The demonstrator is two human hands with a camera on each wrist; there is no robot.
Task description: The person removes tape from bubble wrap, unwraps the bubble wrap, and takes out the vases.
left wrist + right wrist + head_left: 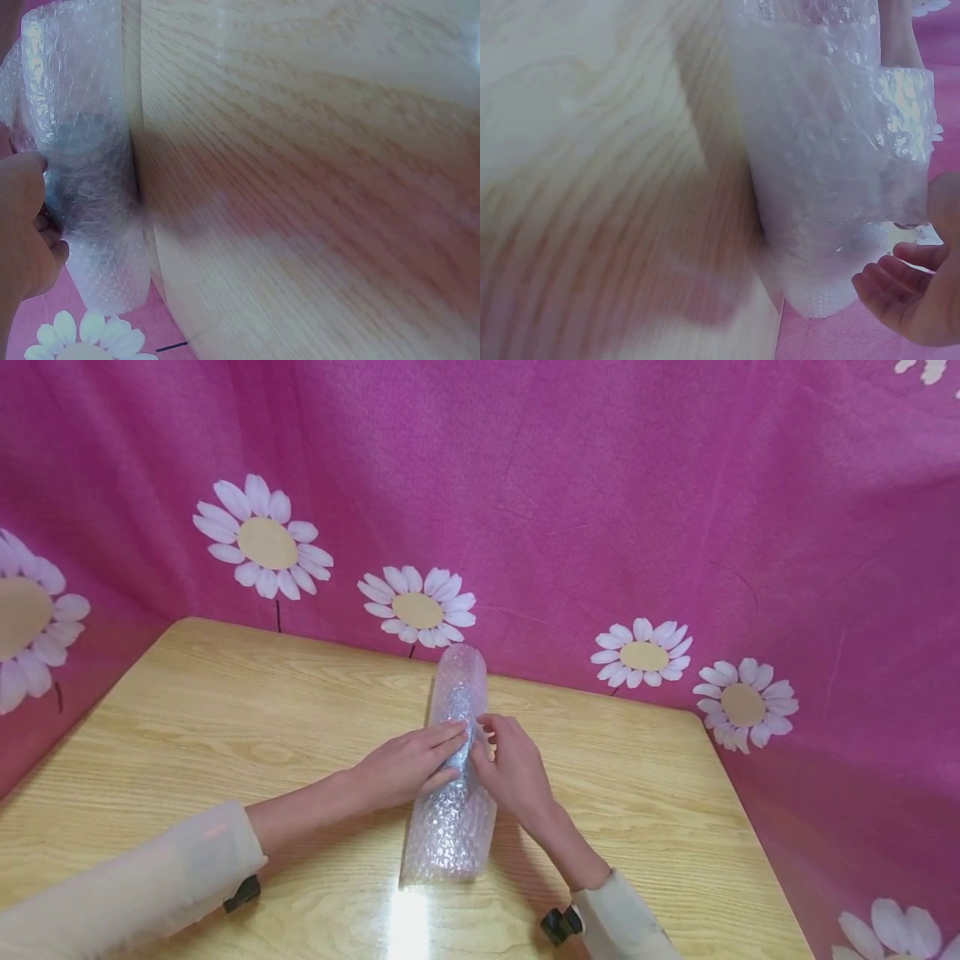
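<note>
A long roll of clear bubble wrap [450, 835] stretches away from me along the table, wrapped round a blue-grey object [459, 702] whose kind cannot be made out. In the left wrist view that object [88, 161] is a dark shape under the bubbles. My left hand [408, 766] rests on the roll's top from the left, fingers fairly straight. From the right, my right hand [517, 772] has its bent forefinger and thumb at the wrap's loose edge, apparently pinching it. The right wrist view shows the raised flap [907, 135] beside the thumb, the other fingers loosely curled.
The roll lies on a light wooden table [637, 827], its far end near the back edge. Behind and at the sides hangs a magenta cloth [525, 510] with white flowers. A black wrist camera [561, 927] sits below the right sleeve.
</note>
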